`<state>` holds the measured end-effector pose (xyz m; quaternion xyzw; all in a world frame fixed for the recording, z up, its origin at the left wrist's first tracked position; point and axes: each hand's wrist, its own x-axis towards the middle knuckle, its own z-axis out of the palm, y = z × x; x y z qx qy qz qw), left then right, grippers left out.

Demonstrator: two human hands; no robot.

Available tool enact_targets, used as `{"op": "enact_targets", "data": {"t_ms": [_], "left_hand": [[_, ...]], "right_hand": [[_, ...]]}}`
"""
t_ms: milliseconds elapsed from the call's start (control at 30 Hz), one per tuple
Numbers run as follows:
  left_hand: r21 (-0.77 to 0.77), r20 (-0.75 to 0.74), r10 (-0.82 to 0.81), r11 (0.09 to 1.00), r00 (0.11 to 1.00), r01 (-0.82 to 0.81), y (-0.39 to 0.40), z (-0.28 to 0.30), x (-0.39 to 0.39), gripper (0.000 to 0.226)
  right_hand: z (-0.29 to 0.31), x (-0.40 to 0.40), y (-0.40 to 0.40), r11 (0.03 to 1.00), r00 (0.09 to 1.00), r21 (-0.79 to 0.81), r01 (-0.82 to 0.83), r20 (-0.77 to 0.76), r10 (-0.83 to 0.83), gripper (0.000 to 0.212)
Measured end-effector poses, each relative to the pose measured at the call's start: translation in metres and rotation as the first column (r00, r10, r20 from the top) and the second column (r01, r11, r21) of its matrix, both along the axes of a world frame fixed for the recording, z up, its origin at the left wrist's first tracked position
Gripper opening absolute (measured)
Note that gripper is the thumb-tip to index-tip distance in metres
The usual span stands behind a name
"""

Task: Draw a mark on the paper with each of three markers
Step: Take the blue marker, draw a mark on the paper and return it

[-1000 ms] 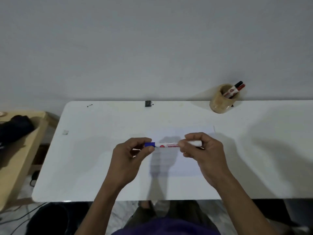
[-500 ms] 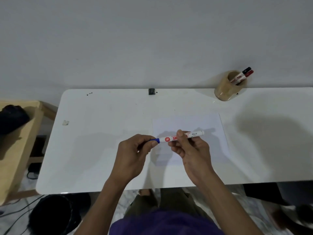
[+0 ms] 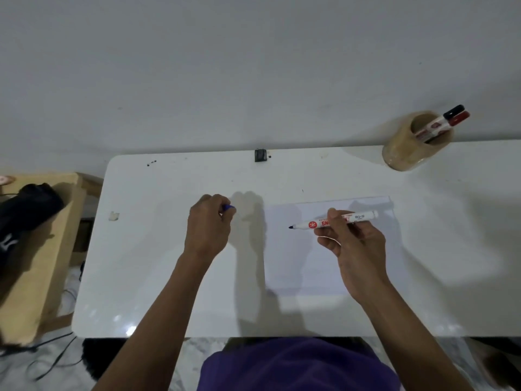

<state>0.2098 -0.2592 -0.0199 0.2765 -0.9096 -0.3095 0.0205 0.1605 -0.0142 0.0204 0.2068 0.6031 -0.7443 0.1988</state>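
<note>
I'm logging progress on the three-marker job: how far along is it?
Done: the blue cap is off, held in the left hand. In hand: the right hand holds the uncapped marker, tip over the paper, which shows no mark that I can see. Left: this first mark, then the two markers in the wooden cup.

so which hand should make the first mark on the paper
Right. The right hand holds the uncapped marker, tip out over the paper. The left hand is off to the side, closed on the blue cap.
</note>
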Motion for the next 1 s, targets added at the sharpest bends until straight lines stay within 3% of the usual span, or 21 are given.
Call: {"op": "enact_targets", "data": {"t_ms": [233, 400, 533, 633, 767, 867, 1000], "left_hand": [[-0.072, 0.091, -0.076, 0.994, 0.993, 0.083, -0.011, -0.019, -0.028, 0.010], [-0.038, 0.119, -0.071, 0.996, 0.990, 0.075, -0.013, -0.023, -0.029, 0.020], [-0.156, -0.048, 0.105, 0.982, 0.993, -0.111, 0.000, -0.011, -0.010, 0.044], [-0.246, -0.146, -0.057, 0.969, 0.988, 0.019, 0.023, -0.013, 0.021, 0.043], [-0.222, 0.010, -0.313, 0.925, 0.950, 0.307, 0.061, -0.032, 0.055, 0.052], [-0.226, 0.165, -0.330, 0.904, 0.929, 0.362, 0.071, -0.041, 0.059, 0.061], [-0.291, 0.220, -0.352, 0.867, 0.910, 0.405, 0.066, -0.055, 0.063, 0.064]], "right_hand": [[-0.011, -0.019, -0.007, 0.992, 0.995, 0.089, -0.088, -0.034, 0.091, 0.003], [-0.020, -0.025, -0.015, 0.979, 0.986, 0.139, -0.147, -0.059, 0.156, 0.018], [-0.031, -0.030, -0.021, 0.965, 0.962, 0.147, -0.219, -0.132, 0.238, 0.017], [-0.041, -0.035, -0.026, 0.936, 0.923, 0.171, -0.308, -0.187, 0.338, 0.019], [-0.055, -0.041, -0.036, 0.887, 0.859, 0.295, -0.356, -0.272, 0.435, 0.019], [-0.067, -0.044, -0.043, 0.850, 0.801, 0.392, -0.351, -0.345, 0.490, 0.016], [-0.078, -0.046, -0.047, 0.844, 0.793, 0.402, -0.354, -0.350, 0.499, 0.014]]}}
